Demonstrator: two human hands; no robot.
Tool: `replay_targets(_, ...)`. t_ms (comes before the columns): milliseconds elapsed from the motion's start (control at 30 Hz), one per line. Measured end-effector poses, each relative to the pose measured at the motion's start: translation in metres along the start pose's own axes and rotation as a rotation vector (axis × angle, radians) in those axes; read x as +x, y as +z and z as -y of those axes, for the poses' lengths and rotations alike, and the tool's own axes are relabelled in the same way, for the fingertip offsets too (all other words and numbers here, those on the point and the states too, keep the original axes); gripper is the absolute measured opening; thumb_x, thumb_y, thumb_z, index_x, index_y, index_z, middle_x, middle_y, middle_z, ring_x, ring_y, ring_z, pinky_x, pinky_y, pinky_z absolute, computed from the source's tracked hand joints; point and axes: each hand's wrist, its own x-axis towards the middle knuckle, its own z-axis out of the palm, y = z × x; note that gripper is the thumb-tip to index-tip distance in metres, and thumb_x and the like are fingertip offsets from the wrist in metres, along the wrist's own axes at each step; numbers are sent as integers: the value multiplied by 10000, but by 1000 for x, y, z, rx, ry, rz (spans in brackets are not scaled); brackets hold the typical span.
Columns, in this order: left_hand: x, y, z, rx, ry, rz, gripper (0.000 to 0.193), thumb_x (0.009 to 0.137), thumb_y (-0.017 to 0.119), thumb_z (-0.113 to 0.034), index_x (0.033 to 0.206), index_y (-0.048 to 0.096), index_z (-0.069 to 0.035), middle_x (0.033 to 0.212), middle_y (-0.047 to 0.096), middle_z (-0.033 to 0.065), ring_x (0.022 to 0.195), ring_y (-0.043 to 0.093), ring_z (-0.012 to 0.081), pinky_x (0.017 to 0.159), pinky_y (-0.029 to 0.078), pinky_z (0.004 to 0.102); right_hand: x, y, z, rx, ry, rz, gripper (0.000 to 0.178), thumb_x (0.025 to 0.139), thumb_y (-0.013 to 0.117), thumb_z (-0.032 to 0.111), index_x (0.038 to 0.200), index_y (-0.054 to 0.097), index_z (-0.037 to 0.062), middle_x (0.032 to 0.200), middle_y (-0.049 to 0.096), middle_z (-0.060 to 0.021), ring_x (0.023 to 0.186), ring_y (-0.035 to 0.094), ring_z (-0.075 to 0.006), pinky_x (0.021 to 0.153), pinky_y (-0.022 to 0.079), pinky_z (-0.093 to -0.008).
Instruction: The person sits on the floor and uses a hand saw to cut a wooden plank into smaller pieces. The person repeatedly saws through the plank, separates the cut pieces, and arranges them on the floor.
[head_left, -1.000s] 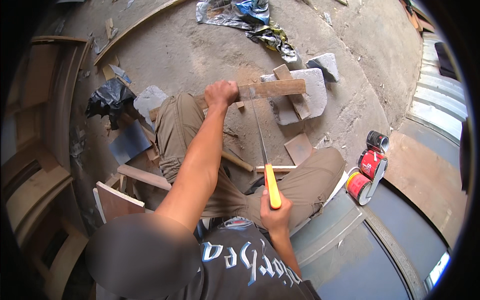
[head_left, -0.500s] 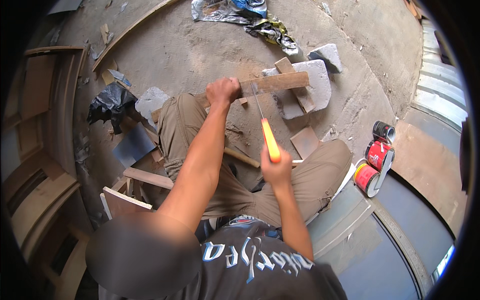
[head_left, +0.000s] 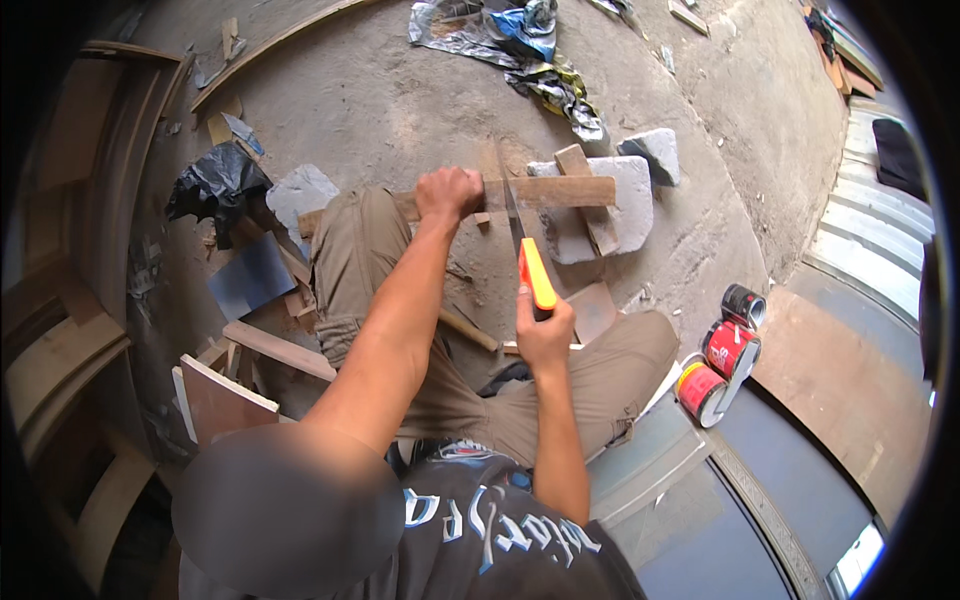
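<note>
My left hand (head_left: 448, 195) is closed around a long wooden board (head_left: 565, 191) and presses it down beside my knee. The board's right part rests on a short wood strip (head_left: 603, 236) laid over a pale block (head_left: 633, 208). My right hand (head_left: 546, 332) grips the yellow-orange handle of a handsaw (head_left: 538, 272). Its blade crosses the board just right of my left hand, the tip showing past the far edge. How deep the blade sits in the wood I cannot tell.
Three cans, one of them a red can (head_left: 728, 345), stand to my right by grey panels (head_left: 800, 470). Wood scraps and a black plastic bag (head_left: 218, 188) lie at left. Crumpled foil-like wrapping (head_left: 560, 95) lies ahead. Wooden frames (head_left: 75, 370) stand at far left.
The saw has slid forward across the board, so more blade shows beyond its far edge. My left hand still holds the board. The whole view has shifted slightly.
</note>
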Motion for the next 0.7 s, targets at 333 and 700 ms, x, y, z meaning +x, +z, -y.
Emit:
replay_targets(333,-11,-9,-4,-17,3,52,506,877,397,-353,850,756,3,888,704,257,846,703,399,781,535,468,-2,7,0,-26,-15,12,174,886,648,138,805,617,-13,619,583,-209,540,587,-375,530,455,-401)
replay_targets(700,-5,-3,-2,-20,13,21,525,876,388,-369,827,747,12,857,693,272,834,692,438,773,537,492,-28,-2,2,-28,6,11,195,871,658,127,756,602,-21,620,585,-216,573,612,-385,524,450,-412)
